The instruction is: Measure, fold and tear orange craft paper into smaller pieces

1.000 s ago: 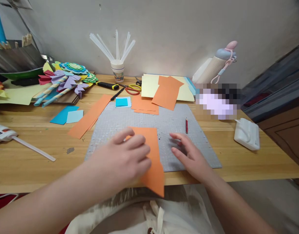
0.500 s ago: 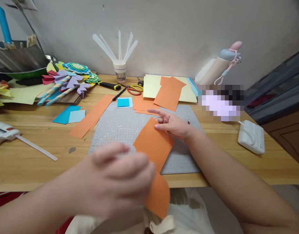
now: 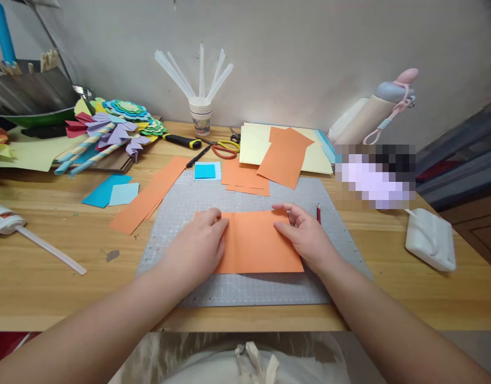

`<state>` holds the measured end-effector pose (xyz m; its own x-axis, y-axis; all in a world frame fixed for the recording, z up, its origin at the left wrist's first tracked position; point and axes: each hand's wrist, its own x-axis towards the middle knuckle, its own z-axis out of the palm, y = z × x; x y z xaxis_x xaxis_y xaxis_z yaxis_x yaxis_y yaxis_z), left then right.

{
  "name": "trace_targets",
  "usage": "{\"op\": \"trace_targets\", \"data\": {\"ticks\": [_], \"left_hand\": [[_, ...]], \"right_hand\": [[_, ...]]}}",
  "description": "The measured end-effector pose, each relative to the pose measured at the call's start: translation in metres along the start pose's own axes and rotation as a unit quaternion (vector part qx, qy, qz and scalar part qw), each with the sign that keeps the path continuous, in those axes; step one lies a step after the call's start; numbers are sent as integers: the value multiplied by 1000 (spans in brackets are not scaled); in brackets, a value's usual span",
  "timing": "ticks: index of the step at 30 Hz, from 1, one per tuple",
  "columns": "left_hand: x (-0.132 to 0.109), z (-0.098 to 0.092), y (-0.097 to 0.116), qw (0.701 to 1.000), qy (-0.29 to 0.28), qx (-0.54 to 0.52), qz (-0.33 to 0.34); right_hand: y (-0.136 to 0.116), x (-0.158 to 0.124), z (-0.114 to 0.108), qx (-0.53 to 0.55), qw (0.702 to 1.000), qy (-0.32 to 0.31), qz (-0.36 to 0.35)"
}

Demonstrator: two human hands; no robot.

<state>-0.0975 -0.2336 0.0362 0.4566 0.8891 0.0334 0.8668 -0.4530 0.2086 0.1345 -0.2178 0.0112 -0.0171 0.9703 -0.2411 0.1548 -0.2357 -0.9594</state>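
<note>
A sheet of orange paper (image 3: 257, 242) lies across the grey cutting mat (image 3: 261, 292), with a faint upright crease left of its middle. At the sheet's left end, my left hand (image 3: 203, 237) has its fingers curled over the paper and covers that part. My right hand (image 3: 303, 234) grips the right edge, thumb on top and the other fingers at the upper corner and behind. Beyond the sheet are more orange pieces (image 3: 285, 160), partly resting on a stack of pale yellow paper (image 3: 249, 144). A short pencil (image 3: 318, 213) lies right of my right hand.
Left stand a glue gun (image 3: 7, 221), orange strips (image 3: 149, 197) and blue paper pieces (image 3: 105, 192). Behind are paper flowers (image 3: 117, 122), a cutter knife (image 3: 182, 141), scissors (image 3: 225, 149) and a cup of clear sticks (image 3: 200, 114). A bottle (image 3: 385, 106) and white box (image 3: 429, 240) are right.
The orange sheet has gone from hanging slanted over the table's front edge to lying sideways on the mat. My left hand has moved up and away from me onto its left end.
</note>
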Motion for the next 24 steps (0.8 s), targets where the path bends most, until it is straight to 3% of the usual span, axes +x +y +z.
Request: {"op": "trace_targets", "data": {"ticks": [5, 8, 14, 19, 24], "left_hand": [[8, 16, -5, 1000, 16, 19, -8], [9, 20, -5, 999, 21, 30, -6], [10, 23, -1, 998, 27, 48, -17], [9, 24, 0, 998, 29, 50, -21], [11, 24, 0, 998, 30, 51, -20]], "right_hand": [[0, 11, -10, -125, 991, 34, -24], [-1, 19, -14, -231, 969, 59, -69], [-2, 21, -13, -362, 925, 51, -103], [-3, 17, -12, -393, 911, 45, -113], [-3, 17, -15, -357, 928, 44, -98]]}}
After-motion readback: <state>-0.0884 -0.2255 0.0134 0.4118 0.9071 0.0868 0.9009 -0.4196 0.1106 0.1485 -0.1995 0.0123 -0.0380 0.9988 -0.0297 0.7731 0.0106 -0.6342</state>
